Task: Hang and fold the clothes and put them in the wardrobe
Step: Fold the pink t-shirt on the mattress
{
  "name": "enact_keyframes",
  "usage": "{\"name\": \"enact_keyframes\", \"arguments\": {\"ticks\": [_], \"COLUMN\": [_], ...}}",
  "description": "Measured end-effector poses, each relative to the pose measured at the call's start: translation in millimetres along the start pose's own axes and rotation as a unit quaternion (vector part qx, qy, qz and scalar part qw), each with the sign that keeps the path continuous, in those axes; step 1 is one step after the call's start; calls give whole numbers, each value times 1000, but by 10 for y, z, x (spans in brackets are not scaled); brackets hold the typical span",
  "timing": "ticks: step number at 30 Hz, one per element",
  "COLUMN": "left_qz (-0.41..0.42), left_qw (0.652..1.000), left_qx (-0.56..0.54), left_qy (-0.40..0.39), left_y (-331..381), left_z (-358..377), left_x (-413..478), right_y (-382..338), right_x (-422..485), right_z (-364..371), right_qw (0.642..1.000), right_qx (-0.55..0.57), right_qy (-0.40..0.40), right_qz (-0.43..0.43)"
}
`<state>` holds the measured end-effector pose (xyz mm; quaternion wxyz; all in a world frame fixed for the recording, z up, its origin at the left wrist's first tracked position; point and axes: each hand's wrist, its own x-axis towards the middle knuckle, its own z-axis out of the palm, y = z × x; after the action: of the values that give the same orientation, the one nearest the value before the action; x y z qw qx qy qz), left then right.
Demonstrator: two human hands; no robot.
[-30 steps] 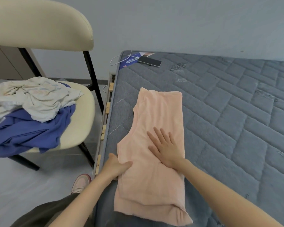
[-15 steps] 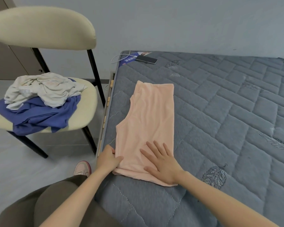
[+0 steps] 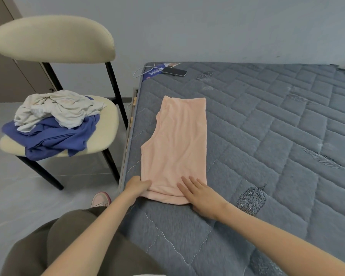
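Observation:
A peach sleeveless top [image 3: 175, 144], folded lengthwise, lies flat on the grey quilted mattress [image 3: 267, 126] near its left edge. My left hand [image 3: 137, 186] pinches the top's near left corner at the hem. My right hand [image 3: 201, 196] lies flat with straight fingers on the near right part of the hem. More clothes wait on a cream chair [image 3: 106, 126] to the left of the bed: a crumpled off-white garment [image 3: 58, 108] on top of a blue one [image 3: 58, 140].
A phone [image 3: 174, 72] with a white cable and a blue leaflet [image 3: 154, 71] lie at the mattress's far left corner. A brown door or cabinet front [image 3: 8, 76] stands behind the chair. My shoe [image 3: 101, 199] is on the grey floor beside the bed.
Both hands have slid down the peach top from its middle to its near hem, smoothing it. The view has pulled back, so the whole top shows now.

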<state>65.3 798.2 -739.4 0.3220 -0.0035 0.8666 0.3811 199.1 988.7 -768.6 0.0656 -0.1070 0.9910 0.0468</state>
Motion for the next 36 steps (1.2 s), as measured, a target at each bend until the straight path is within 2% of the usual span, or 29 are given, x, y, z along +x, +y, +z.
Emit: {"name": "enact_keyframes", "arguments": {"ticks": [3, 6, 8, 10, 13, 16, 18, 20, 23, 27, 29, 33, 36], "left_qz": [-53, -73, -81, -91, -111, -93, -79, -71, -77, -67, -64, -53, -40], "left_qw": [986, 969, 968, 977, 976, 975, 987, 987, 970, 937, 932, 943, 945], "left_qx": [-153, -224, -226, -168, 37, 102, 44, -63, -184, -319, -328, -293, -291], "left_qy": [-48, -69, -74, -96, -185, -174, -134, -131, -139, -122, -141, -153, -141], "left_y": [-25, -56, -85, -104, -55, 111, 218, 324, 536, 767, 839, 932, 998], "left_z": [-8, -17, -29, -56, -106, -157, -239, -341, -451, -486, -493, -450, -365], "left_x": [-47, -77, -113, -197, -348, -363, -302, -242, -166, -10, 78, 300, 511], "right_y": [-56, -48, 20, 23, 11, 51, 166, 297, 494, 703, 810, 997, 1134], "right_x": [-9, -46, -55, -64, -44, 6, 54, 110, 230, 441, 550, 761, 909], "right_z": [-84, -278, -362, -476, -619, -759, -853, -929, -1053, -1126, -1100, -954, -824], "right_qw": [996, 998, 993, 987, 977, 960, 951, 949, 951, 931, 918, 884, 850], "right_qx": [-21, 49, 90, 128, 172, 219, 255, 263, 231, 246, 267, 329, 383], "right_qy": [85, 20, -26, -43, -107, -155, -131, -78, -6, 59, 70, 76, 117], "right_qz": [1, 29, 67, 83, 70, 81, 117, 153, 204, 261, 287, 323, 344]}}
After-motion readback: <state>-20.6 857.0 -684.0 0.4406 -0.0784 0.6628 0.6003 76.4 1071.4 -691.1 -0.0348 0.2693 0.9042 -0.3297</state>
